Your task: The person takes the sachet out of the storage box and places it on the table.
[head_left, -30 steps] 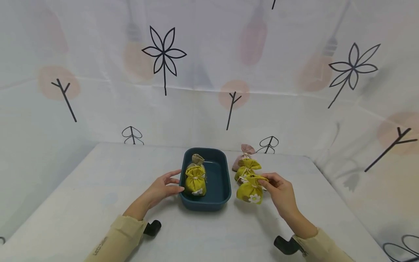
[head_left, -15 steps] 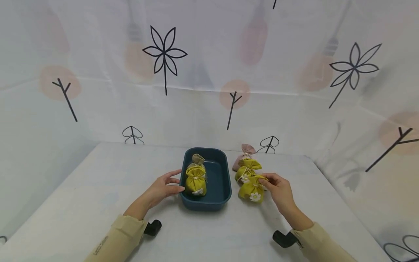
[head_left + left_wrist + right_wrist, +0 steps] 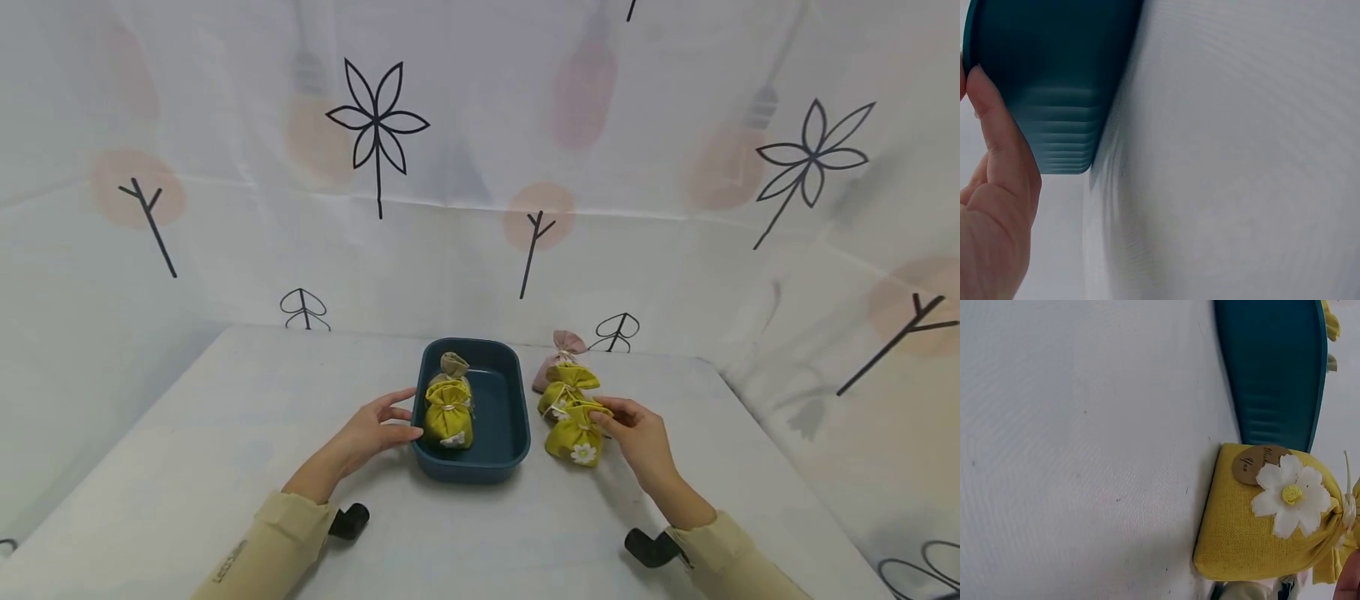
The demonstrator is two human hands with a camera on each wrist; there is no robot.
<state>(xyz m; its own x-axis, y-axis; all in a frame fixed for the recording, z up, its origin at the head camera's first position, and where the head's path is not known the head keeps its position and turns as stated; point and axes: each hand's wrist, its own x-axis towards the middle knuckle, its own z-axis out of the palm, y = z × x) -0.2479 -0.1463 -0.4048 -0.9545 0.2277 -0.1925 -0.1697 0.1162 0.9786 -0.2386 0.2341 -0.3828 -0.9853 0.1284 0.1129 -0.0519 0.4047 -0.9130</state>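
Observation:
In the head view my left hand point(image 3: 373, 427) touches the left side of a dark teal rectangular bin point(image 3: 504, 467), thumb at its rim. Inside the bin's left half are a yellow-green drawstring pouch point(image 3: 448, 419) and a grey-brown pouch point(image 3: 453, 367) behind it. To the right of the bin, my right hand point(image 3: 639, 436) pinches the gathered top of another yellow-green drawstring pouch point(image 3: 573, 437). This one bears a white flower point(image 3: 1291, 495) and a round brown tag point(image 3: 1254, 464). Its base appears to rest on the table in the right wrist view.
Behind the held pouch stand another yellow-green pouch point(image 3: 567, 387) and a pink pouch point(image 3: 558, 362), in a row. The white-covered table point(image 3: 465, 542) meets a printed cloth backdrop point(image 3: 450, 267). A black camera mount point(image 3: 651, 547) juts from each wrist.
The right hand and its pouch have shifted slightly; the pouch hung a little farther left a second ago. My left hand and the bin stay where they were.

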